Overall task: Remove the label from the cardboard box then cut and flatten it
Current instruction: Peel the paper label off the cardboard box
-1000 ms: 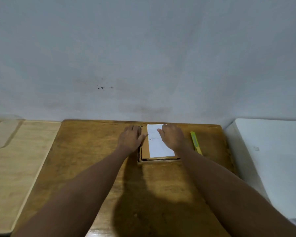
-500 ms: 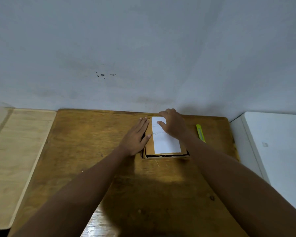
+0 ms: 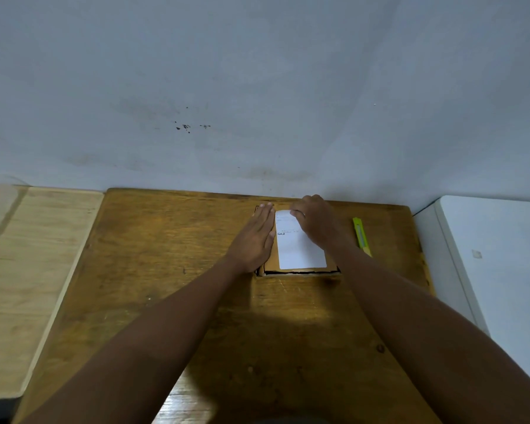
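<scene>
- Left hand (image 3: pixel 255 240) lies flat, fingers together, pressing the cardboard box (image 3: pixel 271 261) at its left edge; it grips nothing
- White label (image 3: pixel 299 250) is unpeeled; right hand (image 3: pixel 315 223) curls at its far corner; whether it pinches, I cannot tell
- Yellow-green utility knife (image 3: pixel 361 236) lies untouched just right of the box on the wooden table (image 3: pixel 166 255); cutting and flattening remain

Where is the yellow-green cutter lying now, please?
In the head view, the yellow-green cutter lies flat on the brown wooden table, just right of the right hand and the cardboard box, near the table's far right edge; neither hand touches it.
</scene>
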